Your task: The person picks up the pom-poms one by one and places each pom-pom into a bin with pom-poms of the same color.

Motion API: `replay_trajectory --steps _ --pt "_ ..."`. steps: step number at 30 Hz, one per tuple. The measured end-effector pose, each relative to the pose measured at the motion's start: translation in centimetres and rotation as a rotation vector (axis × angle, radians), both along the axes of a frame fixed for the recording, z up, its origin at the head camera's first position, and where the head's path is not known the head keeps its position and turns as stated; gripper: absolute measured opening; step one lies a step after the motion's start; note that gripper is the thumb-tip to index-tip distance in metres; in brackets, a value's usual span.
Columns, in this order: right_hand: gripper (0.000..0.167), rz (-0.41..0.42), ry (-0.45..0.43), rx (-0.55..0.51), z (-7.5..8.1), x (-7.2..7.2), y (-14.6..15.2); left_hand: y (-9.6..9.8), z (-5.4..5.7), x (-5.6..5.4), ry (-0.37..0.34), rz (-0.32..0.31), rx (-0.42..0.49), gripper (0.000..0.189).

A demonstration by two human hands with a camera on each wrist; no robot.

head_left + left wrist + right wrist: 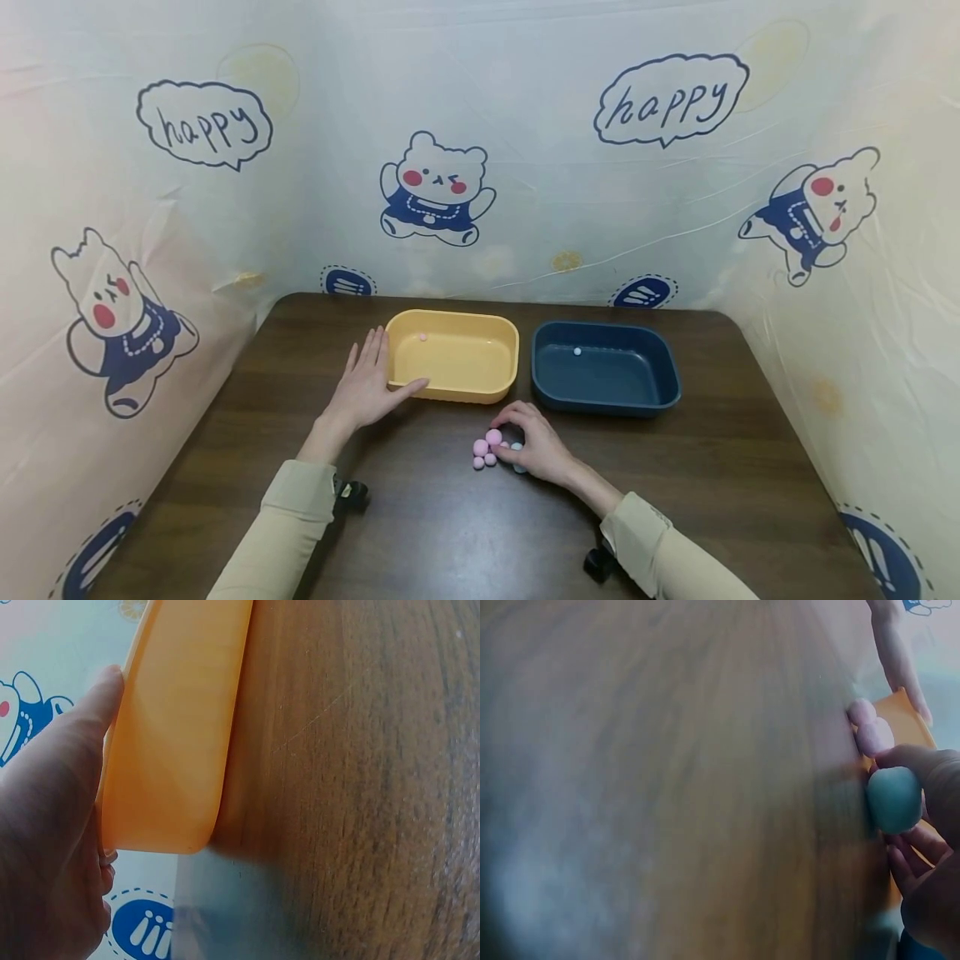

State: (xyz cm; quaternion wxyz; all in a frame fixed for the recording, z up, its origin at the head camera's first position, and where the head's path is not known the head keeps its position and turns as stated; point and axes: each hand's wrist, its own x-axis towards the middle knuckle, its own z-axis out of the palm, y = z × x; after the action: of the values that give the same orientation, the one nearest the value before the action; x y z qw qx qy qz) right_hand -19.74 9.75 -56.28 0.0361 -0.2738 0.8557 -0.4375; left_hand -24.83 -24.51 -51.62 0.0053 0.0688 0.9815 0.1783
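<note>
In the lower centre of the frame, a pink ball (493, 437), probably light, soft and best held gently round its middle, is pinched by the right hand (542, 446) (the left hand (365, 389) is rested, fingers straight, against the yellow tray (457, 358)).

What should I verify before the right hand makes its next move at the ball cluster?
1. Yellow tray upright, one pink ball inside: ok.
2. Left hand at the yellow tray's rim: ok.
3. Blue tray upright, one pale ball inside: ok.
4. Right hand at the cluster: ok.
5. Colours separated on the table: not ok; pink balls and bluish balls bunch together.
6. Secure pinch on one ball: cannot tell.
</note>
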Motion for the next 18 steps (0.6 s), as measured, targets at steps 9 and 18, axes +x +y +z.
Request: replay_trajectory --steps 9,18 --pt "0.021 0.017 0.061 -0.048 -0.7 -0.2 0.1 -0.1 -0.2 -0.1 0.007 -0.005 -0.009 0.132" --pt "0.022 0.033 0.122 -0.089 -1.4 -0.4 0.2 -0.2 -0.2 -0.1 0.009 -0.010 -0.009 0.132"
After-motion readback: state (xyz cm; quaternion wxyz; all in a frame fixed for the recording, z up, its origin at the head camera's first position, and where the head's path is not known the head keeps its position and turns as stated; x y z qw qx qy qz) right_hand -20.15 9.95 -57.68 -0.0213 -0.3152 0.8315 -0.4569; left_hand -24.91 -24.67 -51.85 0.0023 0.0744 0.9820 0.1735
